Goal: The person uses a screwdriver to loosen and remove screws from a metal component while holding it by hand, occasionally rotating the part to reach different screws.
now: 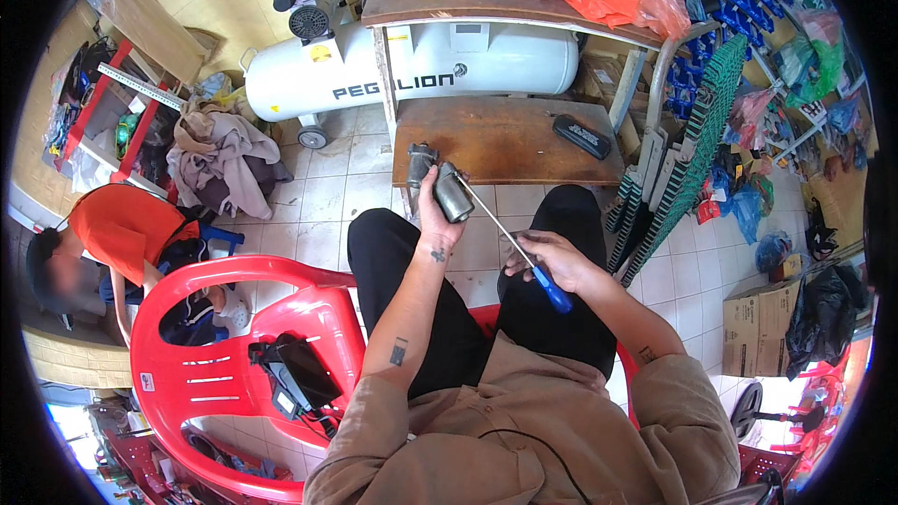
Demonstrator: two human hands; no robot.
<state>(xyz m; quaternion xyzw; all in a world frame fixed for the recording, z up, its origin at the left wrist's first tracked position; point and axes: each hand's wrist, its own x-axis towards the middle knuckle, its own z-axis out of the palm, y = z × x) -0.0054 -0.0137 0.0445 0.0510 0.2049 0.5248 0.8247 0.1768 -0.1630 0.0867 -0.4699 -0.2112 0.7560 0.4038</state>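
Note:
My left hand (440,215) grips a dull grey metal cylinder (455,198) with a rounded end, held upright above my lap. A chunkier grey metal piece (422,165) shows just beyond my fingertips; I cannot tell whether it is joined to the cylinder. In my right hand (552,260) is a screwdriver (553,291) with a blue handle and a long thin shaft. Its shaft slants up and left, and the tip is by the cylinder's upper right side. My right fingers are partly spread around the screwdriver where shaft and handle meet.
Ahead stands a wooden shelf (505,145) bearing a black case (581,137). Behind it lies a white air compressor tank (327,65). A red plastic chair (309,313) at my left holds a dark device (304,369). A person in orange (126,224) bends down at far left. Folded green-mesh frames (687,159) lean right.

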